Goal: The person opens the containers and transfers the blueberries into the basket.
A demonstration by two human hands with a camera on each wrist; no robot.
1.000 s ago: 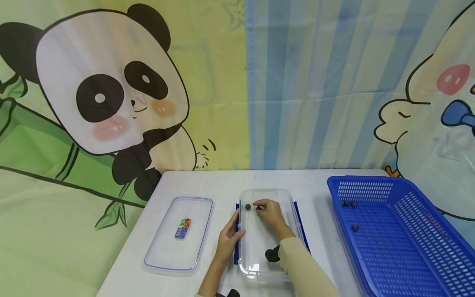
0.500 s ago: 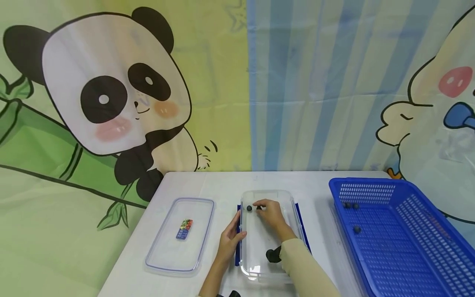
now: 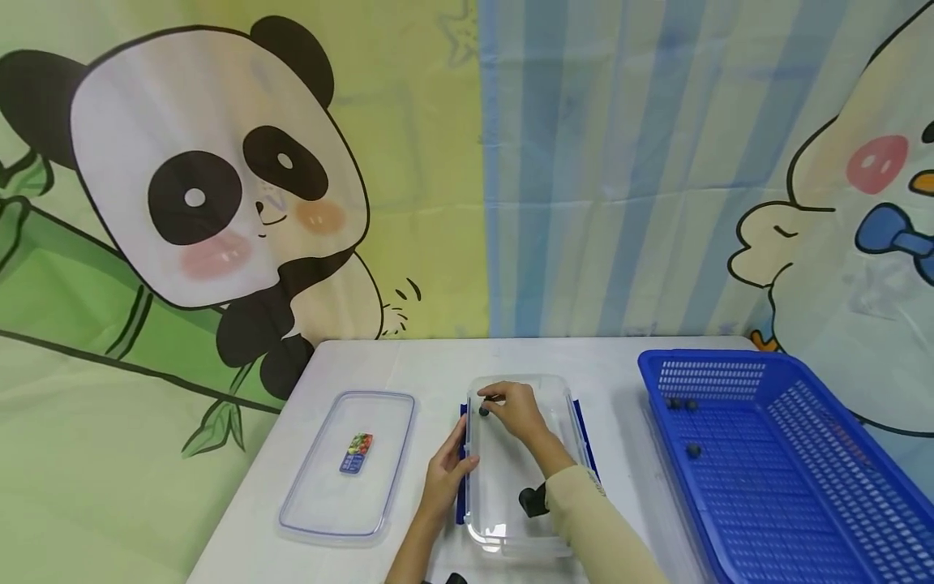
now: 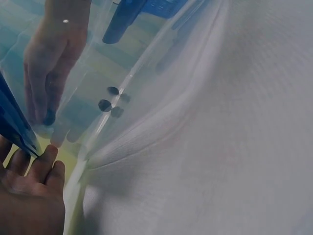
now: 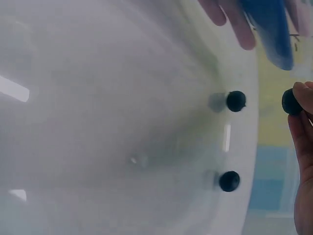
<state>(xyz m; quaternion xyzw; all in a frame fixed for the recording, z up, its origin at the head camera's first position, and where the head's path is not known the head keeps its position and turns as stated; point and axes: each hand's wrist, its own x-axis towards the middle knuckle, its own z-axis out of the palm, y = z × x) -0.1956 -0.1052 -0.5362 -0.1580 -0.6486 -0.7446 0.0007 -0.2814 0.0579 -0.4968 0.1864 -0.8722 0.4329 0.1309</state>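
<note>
A clear lidless plastic container point(image 3: 511, 478) stands at mid-table. In the head view my right hand point(image 3: 515, 408) reaches into its far left part. Thumb and fingers pinch a small dark blueberry-like ball point(image 5: 290, 103), shown by the right wrist view. Two more dark balls, one to the left point(image 5: 236, 101) and one to the right point(image 5: 229, 181), lie near the far end inside. My left hand point(image 3: 440, 473) rests along the container's outer left side, fingers fairly straight beside the blue latch flap point(image 4: 14, 117), thumb toward the rim.
The clear lid point(image 3: 314, 511) with a coloured label lies flat at left. A blue perforated basket point(image 3: 759, 470) with three dark balls stands at right. Another blue flap point(image 3: 586, 438) hangs open on the container's right side. A printed curtain point(image 3: 430, 203) hangs behind the table.
My right hand has shifted left inside the container, to beside the left ball. My left hand stays at the container's side. The view has swayed slightly.
</note>
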